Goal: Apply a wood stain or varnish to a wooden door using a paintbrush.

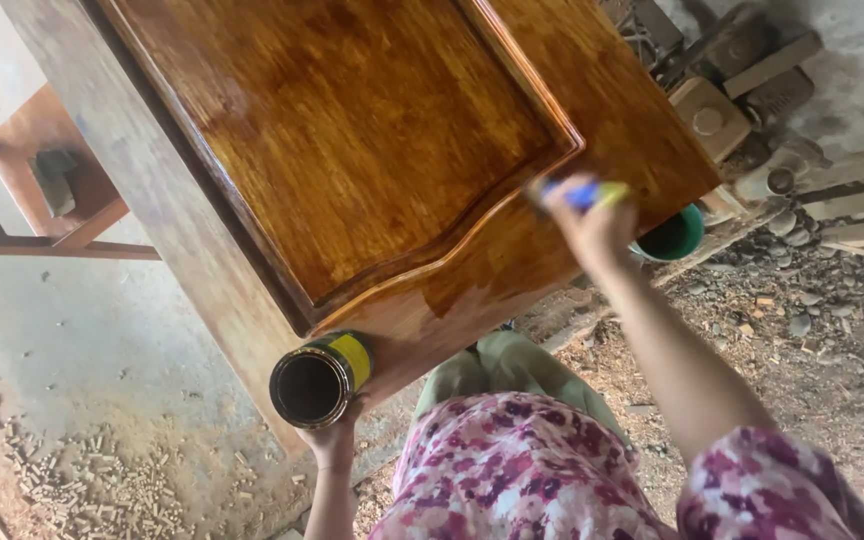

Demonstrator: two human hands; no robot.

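Note:
A large wooden door panel [352, 130] with a raised, glossy brown varnished centre fills the upper middle. My right hand [592, 225] grips a blurred paintbrush with a blue and yellow handle [584, 193] against the panel's lower right corner. My left hand [330, 440] holds a round tin [317, 380] with a yellow label from below, tilted so its dark open mouth faces me, at the panel's near edge.
A green cup [674, 237] sits just past my right hand. Wooden offcuts and blocks [742, 90] lie at the upper right. A wooden stool frame [42, 190] stands at left. Small wood pieces [102, 480] litter the concrete floor.

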